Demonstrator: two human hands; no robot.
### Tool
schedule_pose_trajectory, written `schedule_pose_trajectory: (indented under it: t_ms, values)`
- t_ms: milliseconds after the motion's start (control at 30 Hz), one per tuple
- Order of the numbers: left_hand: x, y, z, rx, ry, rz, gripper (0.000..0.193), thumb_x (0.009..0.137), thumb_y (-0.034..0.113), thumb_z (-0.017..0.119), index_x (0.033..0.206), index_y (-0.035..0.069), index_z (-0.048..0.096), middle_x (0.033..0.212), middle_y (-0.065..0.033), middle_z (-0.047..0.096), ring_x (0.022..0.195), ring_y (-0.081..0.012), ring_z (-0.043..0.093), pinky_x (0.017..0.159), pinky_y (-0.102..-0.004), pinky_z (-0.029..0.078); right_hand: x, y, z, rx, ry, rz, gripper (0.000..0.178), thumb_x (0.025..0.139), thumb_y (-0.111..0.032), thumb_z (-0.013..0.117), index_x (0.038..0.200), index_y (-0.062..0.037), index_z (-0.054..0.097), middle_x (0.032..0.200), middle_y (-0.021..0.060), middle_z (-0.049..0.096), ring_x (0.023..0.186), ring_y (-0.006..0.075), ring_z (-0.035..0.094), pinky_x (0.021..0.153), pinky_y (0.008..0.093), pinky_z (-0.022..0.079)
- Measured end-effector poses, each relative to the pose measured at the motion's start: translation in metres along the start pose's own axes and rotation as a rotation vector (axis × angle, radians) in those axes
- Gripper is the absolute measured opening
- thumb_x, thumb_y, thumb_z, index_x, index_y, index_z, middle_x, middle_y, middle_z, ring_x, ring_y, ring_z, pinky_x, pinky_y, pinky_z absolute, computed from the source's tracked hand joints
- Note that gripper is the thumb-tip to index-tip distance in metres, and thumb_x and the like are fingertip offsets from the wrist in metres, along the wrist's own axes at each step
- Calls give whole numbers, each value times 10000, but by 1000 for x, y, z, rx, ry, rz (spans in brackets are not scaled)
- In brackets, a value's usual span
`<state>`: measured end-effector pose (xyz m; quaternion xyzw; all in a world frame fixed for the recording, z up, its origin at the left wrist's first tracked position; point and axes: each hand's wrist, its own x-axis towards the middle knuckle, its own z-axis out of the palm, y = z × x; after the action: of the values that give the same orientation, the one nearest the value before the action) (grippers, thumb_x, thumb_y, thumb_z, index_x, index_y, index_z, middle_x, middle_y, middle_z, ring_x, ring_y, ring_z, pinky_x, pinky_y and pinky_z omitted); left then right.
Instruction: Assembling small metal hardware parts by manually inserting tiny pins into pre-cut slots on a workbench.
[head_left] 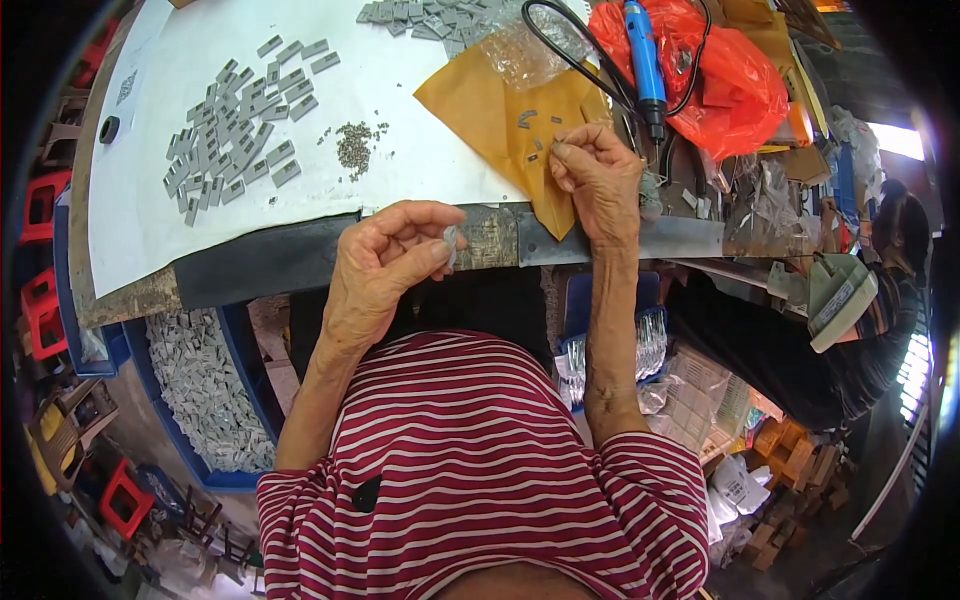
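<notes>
My left hand [393, 252] is closed at the table's front edge, pinching a small light-grey part [450, 246] between thumb and fingers. Over the brown paper [480, 110] my right hand [598, 180] has thumb and forefinger pressed together; whatever is between them is too small to make out. Several small dark strips [532, 157] lie on that paper beside my right fingertips. Left of them, a heap of tiny brown metal pieces [354, 150] sits on the white sheet [310, 210]. Farther left are many grey rectangular parts [228, 135], each with a dark slot.
A blue electric screwdriver [645, 60] with a black cable lies by a red plastic bag [735, 85] at the back right. More grey parts [425, 18] lie at the far edge. A blue bin [240, 345] full of grey pieces stands below left. Another person [880, 300] sits at right.
</notes>
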<state>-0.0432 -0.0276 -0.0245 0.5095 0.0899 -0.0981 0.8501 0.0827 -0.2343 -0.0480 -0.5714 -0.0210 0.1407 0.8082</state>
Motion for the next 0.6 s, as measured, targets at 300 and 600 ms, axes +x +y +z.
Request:
schedule_pose_trajectory:
  t_ms: [300,600]
  values:
    - [2,0,0,20,-6,1,251,798,53,590,1037,-21,572,852,-57,617,689,-66,541,622,-187,451,-6,-3,13,-157,64,-29,112,755,42,592,854,37,541,647,62,547,537,89,507,462,174,360]
    - [4,0,-3,4,-11,19,252,802,48,577,1045,-17,572,854,-60,621,696,-70,553,637,-189,462,-8,-1,16,-199,72,5,147,772,18,586,909,53,547,663,54,552,538,74,499,469,164,357]
